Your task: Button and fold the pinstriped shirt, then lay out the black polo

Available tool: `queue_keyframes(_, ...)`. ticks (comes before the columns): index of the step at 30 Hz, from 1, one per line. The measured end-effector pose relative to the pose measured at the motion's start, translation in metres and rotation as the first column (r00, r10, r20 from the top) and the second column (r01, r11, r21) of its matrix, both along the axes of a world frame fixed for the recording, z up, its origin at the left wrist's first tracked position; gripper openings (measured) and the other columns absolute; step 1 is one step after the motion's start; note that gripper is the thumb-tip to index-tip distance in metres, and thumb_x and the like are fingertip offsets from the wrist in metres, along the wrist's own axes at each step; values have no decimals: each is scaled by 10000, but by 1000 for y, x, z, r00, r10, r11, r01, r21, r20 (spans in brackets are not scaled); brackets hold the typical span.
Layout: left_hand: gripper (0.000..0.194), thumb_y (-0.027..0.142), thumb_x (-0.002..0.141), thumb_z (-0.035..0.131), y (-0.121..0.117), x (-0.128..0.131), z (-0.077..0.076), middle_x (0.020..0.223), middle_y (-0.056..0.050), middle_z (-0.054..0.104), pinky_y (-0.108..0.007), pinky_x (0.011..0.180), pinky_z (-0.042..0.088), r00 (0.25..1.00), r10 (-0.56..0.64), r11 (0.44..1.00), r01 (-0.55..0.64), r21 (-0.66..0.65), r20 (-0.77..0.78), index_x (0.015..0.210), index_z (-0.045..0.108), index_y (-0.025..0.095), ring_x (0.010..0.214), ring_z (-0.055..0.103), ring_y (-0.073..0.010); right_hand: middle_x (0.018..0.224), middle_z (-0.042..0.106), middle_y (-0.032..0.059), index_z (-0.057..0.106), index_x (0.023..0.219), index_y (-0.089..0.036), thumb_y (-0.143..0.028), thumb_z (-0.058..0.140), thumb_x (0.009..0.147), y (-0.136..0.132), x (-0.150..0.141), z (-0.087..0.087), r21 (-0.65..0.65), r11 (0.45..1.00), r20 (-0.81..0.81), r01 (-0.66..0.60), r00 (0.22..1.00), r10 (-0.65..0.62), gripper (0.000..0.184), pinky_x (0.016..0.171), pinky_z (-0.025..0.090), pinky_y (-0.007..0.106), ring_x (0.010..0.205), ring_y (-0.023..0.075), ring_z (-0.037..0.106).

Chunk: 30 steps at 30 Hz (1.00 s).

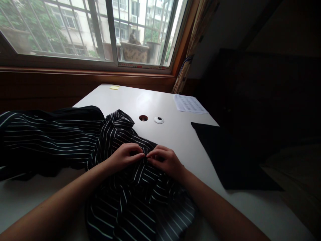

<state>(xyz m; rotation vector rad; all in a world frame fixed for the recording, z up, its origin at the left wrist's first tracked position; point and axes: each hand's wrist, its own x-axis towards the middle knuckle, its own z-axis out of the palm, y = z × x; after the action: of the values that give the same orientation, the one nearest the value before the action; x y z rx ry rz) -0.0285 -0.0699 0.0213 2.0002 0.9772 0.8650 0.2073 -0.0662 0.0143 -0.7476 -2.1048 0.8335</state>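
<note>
Hands: 2, both bare, meeting over the cloth.
Left hand [128, 156]: 1, thumb and forefinger pinching a small fold of the striped garment.
Right hand [167, 160]: 1, pinching the same spot from the other side, fingertips sitting just beside those of the left.
Striped garment [107, 137]: 1 as far as can be told, black with white stripes, lying crumpled across the near and left part of the desk, running under both hands; 1 collar-like band standing up at its far side.
Desk [125, 100]: 1, white, reaching toward the window [75, 30].
Desk holes: 1 open round hole [143, 118] and 1 white round cover [158, 120], lying side by side beyond the hands.
Yellow note [114, 87]: 1, resting near the far edge.
Papers [190, 103]: 1 batch, sheets overlapping, exact count not showing.
Dark flat piece [233, 157]: 1, lying over the right edge.
Curtain [184, 75]: 1, hanging right of the window.
</note>
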Motion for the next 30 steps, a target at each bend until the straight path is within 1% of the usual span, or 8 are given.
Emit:
queue_keyframes(3,187,316,918,641,1,0,-1,791,-19,676,-245,686,460,1000,-16,1000,16,11,-1,863,717,153,744,609,-138,848,604,-2,717,996,-240,-265,719,873,0,0,0,-9,1000,36,-3,999,4,126,629,485,268,696,118,568)
queue_keyframes(7,171,298,919,641,1,1,-3,817,-27,691,-245,702,475,999,-47,999,47,7,9,876,719,152,761,627,-141,847,611,0,706,942,-225,-269,737,858,2,0,0,-8,1000,79,7,997,-6,100,651,488,269,722,127,582)
queue_keyframes(12,171,296,915,645,0,1,-4,832,-41,699,-257,716,487,998,-67,998,67,8,-12,890,727,148,771,636,-152,847,606,1,682,888,-210,-215,710,865,2,0,0,14,999,120,-31,992,29,37,685,487,277,740,132,587)
queue_keyframes(16,163,289,912,646,0,2,-2,820,-35,690,-252,705,481,999,-49,999,50,22,-13,879,721,148,763,631,-149,861,606,4,674,896,-207,-197,703,868,2,0,1,33,998,103,-54,993,51,42,703,488,286,757,139,589)
queue_keyframes(21,160,284,910,645,-1,2,-1,797,-20,680,-246,693,469,1000,-15,1000,15,9,-15,856,715,151,748,621,-141,871,605,15,677,922,-209,-215,687,890,0,0,2,88,995,74,-49,996,42,34,706,491,296,763,145,584)
queue_keyframes(23,161,295,907,649,0,1,-1,803,-18,685,-249,702,470,1000,-1,1000,1,-2,-14,862,715,155,756,624,-143,873,604,17,678,921,-214,-231,681,899,-1,0,2,98,995,42,-24,999,20,27,683,492,293,746,141,578)
queue_keyframes(27,176,320,901,658,2,0,-2,819,-23,700,-258,723,475,1000,28,999,-28,-15,3,870,714,157,771,630,-151,868,597,13,671,904,-222,-279,686,905,-1,2,2,61,996,-30,62,998,-61,59,617,481,280,685,123,553)
queue_keyframes(30,196,334,904,653,2,0,-2,812,-23,699,-256,714,473,999,33,999,-32,-23,12,852,711,154,761,623,-148,881,603,12,673,916,-230,-296,684,908,0,3,0,46,997,-29,62,998,-60,68,613,485,282,672,115,553)
